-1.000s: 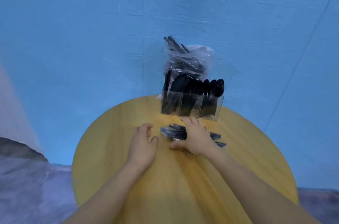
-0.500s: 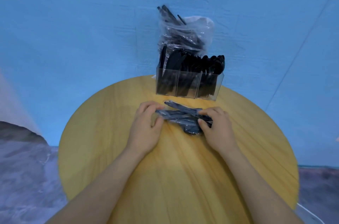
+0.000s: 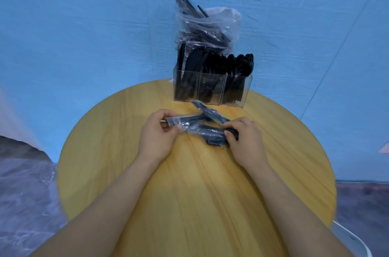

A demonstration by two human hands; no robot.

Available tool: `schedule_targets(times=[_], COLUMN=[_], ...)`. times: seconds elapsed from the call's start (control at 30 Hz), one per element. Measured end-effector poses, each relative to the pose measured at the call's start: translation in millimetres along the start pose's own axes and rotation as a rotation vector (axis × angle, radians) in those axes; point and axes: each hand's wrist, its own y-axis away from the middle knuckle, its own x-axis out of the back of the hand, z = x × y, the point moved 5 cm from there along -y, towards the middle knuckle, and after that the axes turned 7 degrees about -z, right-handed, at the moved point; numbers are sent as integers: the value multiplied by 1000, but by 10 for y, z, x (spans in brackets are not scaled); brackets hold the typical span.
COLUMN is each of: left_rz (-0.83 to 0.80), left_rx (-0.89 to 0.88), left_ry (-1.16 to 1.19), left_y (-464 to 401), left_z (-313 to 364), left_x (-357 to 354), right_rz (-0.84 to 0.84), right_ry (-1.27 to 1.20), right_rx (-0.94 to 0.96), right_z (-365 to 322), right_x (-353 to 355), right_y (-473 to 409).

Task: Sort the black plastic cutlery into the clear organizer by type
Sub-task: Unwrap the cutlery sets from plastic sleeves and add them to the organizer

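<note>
Your left hand (image 3: 156, 137) has its fingers curled round one end of a wrapped cutlery packet (image 3: 200, 128), and your right hand (image 3: 245, 141) pinches the other end, just in front of the clear organizer (image 3: 211, 90). A second wrapped piece (image 3: 207, 112) lies angled across the table between your hands and that organizer. The organizer stands at the far edge of the round wooden table (image 3: 189, 193), three compartments packed with upright black cutlery: knives at its left, spoons at its right. Right behind it sits a plastic bag (image 3: 207, 27) stuffed with more black cutlery.
</note>
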Motion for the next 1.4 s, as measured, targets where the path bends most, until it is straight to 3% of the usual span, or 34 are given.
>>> schedule_targets(times=[0.13,0.37,0.5,0.6,0.67,0.83,1.0,1.4], left_rz=[68,220,197,26,-77,-225,-306,-312], left_rx=[62,-18,7,10,7,36,49,-71], left_ry=[154,588,784,719,686,639,611,278], left_y=[7,42,63,81,88,113,152,177], left_z=[-46,7,3,40,70,80,104,160], left_x=[111,252,259,120,19,-120,-179,-174], right_rz=[27,36,202,342,346,343,198,-145], right_ry=[-24,46,-101,-397,-440,20,262,86], right_rx=[-34,-36,50,76,73,240,405,343], right_z=[36,66,4,-54,-50,-253,-518,-368], right_x=[20,13,116,239,240,161,-65,-125], right_y=[1,-4,23,102,118,170,222,216])
